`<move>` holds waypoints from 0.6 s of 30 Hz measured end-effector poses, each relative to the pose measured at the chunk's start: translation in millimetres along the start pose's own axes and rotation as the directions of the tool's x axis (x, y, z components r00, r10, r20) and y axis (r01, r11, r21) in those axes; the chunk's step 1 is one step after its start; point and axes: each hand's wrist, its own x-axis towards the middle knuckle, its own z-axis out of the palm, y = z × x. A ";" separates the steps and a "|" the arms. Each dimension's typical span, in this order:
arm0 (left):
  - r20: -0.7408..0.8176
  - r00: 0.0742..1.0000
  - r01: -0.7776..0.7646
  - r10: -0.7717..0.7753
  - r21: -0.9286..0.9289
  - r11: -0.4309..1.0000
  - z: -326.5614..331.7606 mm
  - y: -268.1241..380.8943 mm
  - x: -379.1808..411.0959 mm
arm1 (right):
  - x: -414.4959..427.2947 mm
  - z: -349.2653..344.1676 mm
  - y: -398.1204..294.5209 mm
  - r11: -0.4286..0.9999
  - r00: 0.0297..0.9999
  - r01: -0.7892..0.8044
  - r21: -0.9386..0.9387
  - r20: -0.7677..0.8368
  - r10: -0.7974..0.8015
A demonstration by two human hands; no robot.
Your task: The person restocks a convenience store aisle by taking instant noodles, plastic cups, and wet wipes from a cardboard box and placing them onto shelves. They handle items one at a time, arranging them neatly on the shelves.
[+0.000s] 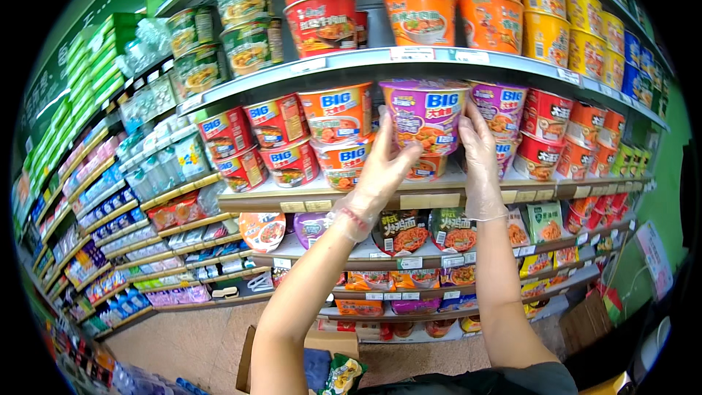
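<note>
A purple instant noodle cup [425, 115] is held between my two hands at the middle shelf [433, 201]. My left hand [381, 167], in a clear plastic glove, grips its left side with the thumb across the lower front. On its right side rest the fingers of my right hand [480, 148], gloved the same way. Beneath the held cup, part of another noodle cup [425, 167] shows. Orange noodle cups [335, 112] are stacked to the left. More purple cups [500, 109] are stacked to the right, partly hidden by my right hand.
Above the held cup runs the upper shelf's edge [408, 55], with stacked orange cups [422, 16] on it. Bowls of noodles [403, 233] and bagged noodles fill lower shelves. An open carton [334, 342] and a green snack bag [343, 376] lie low before me.
</note>
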 end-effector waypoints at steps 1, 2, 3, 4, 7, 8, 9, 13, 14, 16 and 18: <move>-0.001 0.998 0.060 -0.060 0.037 0.998 1.2 4.5 0.4 | 2.7 -2.2 3.7 1.000 1.000 -0.009 -0.023 -0.001 0.008; -0.047 0.998 0.052 -0.049 0.083 0.995 -0.3 -3.2 3.5 | 3.4 -2.9 7.4 1.000 1.000 -0.017 -0.022 0.005 0.017; -0.038 0.999 0.039 -0.035 0.106 0.994 -1.3 -5.4 4.5 | 1.6 -2.7 2.7 0.999 1.000 -0.022 -0.025 -0.006 0.022; -0.027 0.999 0.026 -0.022 0.128 0.991 -2.3 -7.4 5.3 | 1.7 -1.1 0.7 0.998 0.999 -0.042 -0.043 -0.008 0.041; -0.014 1.000 -0.012 0.013 0.080 0.997 -1.8 -18.9 10.4 | -1.7 0.6 10.5 0.997 0.999 0.013 -0.081 -0.037 -0.016; -0.049 0.997 -0.047 0.052 0.094 0.994 -2.6 -28.0 14.3 | -4.3 -1.5 17.1 0.989 0.998 0.011 -0.150 -0.063 -0.021; -0.087 0.992 -0.079 0.089 0.117 0.990 -5.5 -32.8 17.0 | -7.7 1.7 22.2 0.978 0.996 0.003 -0.209 -0.089 -0.022; -0.069 0.991 -0.097 0.115 0.222 0.970 -9.9 -43.0 32.1 | -5.0 1.7 43.1 0.959 0.969 0.221 -0.178 -0.075 -0.237; -0.050 0.993 -0.088 0.106 0.285 0.954 -13.2 -42.6 36.5 | -1.7 -1.4 44.1 0.914 0.956 0.236 -0.331 -0.086 -0.279; -0.141 0.984 -0.062 0.109 0.307 0.950 -9.9 -41.5 34.3 | 3.8 -3.1 43.3 0.837 0.948 0.222 -0.501 -0.092 -0.306; -0.211 0.972 -0.062 0.102 0.189 0.980 1.0 -29.4 25.2 | 7.9 -4.0 45.1 0.813 0.954 0.185 -0.552 -0.097 -0.283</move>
